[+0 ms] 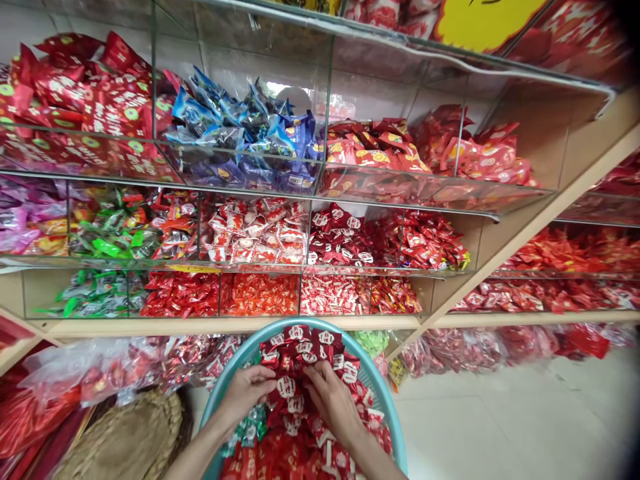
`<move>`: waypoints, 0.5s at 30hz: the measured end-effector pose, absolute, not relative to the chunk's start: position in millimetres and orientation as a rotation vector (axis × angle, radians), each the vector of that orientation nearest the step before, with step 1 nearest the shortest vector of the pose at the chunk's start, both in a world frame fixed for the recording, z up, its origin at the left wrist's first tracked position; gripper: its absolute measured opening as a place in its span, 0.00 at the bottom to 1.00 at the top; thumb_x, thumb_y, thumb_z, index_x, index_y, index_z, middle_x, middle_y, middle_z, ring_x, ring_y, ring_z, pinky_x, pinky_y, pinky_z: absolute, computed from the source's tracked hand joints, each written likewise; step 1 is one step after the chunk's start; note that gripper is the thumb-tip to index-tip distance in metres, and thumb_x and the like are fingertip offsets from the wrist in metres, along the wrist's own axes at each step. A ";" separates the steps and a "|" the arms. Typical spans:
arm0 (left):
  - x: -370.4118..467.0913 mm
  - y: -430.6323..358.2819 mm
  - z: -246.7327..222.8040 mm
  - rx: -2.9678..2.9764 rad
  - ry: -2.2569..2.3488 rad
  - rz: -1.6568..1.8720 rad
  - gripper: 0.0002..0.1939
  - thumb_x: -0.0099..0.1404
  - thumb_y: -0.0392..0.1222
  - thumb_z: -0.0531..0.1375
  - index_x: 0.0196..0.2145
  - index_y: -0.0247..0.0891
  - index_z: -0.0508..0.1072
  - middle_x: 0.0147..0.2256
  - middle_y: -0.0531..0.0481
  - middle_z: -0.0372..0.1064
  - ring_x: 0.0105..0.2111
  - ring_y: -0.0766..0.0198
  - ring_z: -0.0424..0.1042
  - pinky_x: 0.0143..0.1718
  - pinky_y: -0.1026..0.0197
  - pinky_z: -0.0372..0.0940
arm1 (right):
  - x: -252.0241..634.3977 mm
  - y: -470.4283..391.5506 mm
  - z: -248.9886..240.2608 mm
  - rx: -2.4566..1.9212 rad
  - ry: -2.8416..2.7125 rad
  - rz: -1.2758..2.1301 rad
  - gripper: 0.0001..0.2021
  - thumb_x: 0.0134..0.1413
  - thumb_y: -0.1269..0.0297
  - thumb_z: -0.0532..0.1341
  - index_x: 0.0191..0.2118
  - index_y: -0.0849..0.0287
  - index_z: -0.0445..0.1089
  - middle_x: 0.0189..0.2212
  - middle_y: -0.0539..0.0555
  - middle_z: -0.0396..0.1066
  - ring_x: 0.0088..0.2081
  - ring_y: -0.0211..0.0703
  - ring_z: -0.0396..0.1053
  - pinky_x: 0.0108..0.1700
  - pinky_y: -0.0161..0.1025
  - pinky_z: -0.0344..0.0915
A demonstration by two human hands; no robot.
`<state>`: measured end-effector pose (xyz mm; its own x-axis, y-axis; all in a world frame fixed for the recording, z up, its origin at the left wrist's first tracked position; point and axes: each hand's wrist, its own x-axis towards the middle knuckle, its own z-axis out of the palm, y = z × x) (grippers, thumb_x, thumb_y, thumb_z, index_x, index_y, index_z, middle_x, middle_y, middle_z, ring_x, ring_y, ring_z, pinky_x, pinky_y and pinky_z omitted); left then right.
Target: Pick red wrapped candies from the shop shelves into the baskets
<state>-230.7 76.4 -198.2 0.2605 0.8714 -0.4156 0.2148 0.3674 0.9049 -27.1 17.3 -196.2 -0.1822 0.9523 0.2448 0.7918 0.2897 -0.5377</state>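
Note:
A teal plastic basket (pixel 399 433) full of wrapped candies stands in front of me. Inside its left edge, my left hand (pixel 249 393) has its fingers bent and drawn together, tips against the dark red candies. Whatever it may pinch is hidden. My right hand (pixel 331 400) reaches in from the right, fingertips closed on a dark red wrapped candy (pixel 303 360) with white print. More dark red candies (pixel 295 405) lie between the hands. Green-wrapped candies (pixel 251 428) show by my left wrist, and brighter red ones (pixel 280 457) fill the near side.
Glass-fronted shelves (pixel 360 270) behind the basket hold candies sorted by compartment, among them dark red packets (pixel 340 237). Clear bags of candy (pixel 125 367) line the floor under the shelf. A woven straw basket (pixel 130 437) is at lower left; pale floor tiles (pixel 500 413) extend right.

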 end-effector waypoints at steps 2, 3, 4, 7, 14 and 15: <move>-221.8 74.8 -200.8 1.166 1.259 0.661 0.17 0.44 0.48 0.64 0.31 0.35 0.71 0.23 0.55 0.66 0.21 0.70 0.63 0.24 0.66 0.59 | -25.8 17.7 -197.3 -1.558 -2.027 0.384 0.17 0.57 0.71 0.48 0.52 0.54 0.59 0.38 0.54 0.61 0.35 0.39 0.66 0.35 0.34 0.66; -217.4 73.9 -203.4 1.181 1.264 0.703 0.17 0.44 0.47 0.63 0.30 0.35 0.70 0.23 0.55 0.66 0.22 0.69 0.64 0.24 0.66 0.59 | -25.9 17.5 -198.0 -1.563 -2.036 0.377 0.18 0.56 0.72 0.48 0.52 0.53 0.59 0.38 0.54 0.61 0.35 0.39 0.66 0.35 0.34 0.66; -213.5 72.8 -206.6 1.204 1.268 0.750 0.16 0.44 0.47 0.63 0.29 0.35 0.68 0.23 0.55 0.66 0.22 0.68 0.64 0.25 0.66 0.60 | -26.4 16.8 -198.7 -1.569 -2.054 0.370 0.18 0.56 0.72 0.49 0.51 0.53 0.59 0.38 0.54 0.61 0.36 0.40 0.66 0.35 0.34 0.66; -207.3 69.0 -214.6 1.361 1.289 0.840 0.12 0.48 0.47 0.61 0.24 0.37 0.65 0.22 0.55 0.65 0.24 0.66 0.65 0.26 0.66 0.60 | -29.4 12.1 -199.7 -1.568 -2.140 0.359 0.20 0.53 0.76 0.48 0.52 0.53 0.59 0.40 0.55 0.62 0.40 0.42 0.66 0.37 0.35 0.67; -222.9 57.5 -197.8 1.831 1.467 0.860 0.19 0.59 0.51 0.53 0.17 0.38 0.61 0.19 0.54 0.59 0.21 0.68 0.60 0.26 0.67 0.54 | -11.4 9.9 -166.0 -1.504 -2.229 0.359 0.25 0.50 0.79 0.47 0.53 0.53 0.57 0.46 0.56 0.63 0.41 0.43 0.67 0.40 0.38 0.66; -225.6 56.3 -194.3 1.847 1.502 0.874 0.21 0.59 0.52 0.53 0.15 0.38 0.59 0.18 0.55 0.57 0.20 0.69 0.58 0.25 0.67 0.53 | -3.7 15.9 -153.7 -1.487 -2.221 0.335 0.23 0.52 0.77 0.47 0.53 0.53 0.58 0.46 0.56 0.63 0.40 0.42 0.67 0.41 0.38 0.66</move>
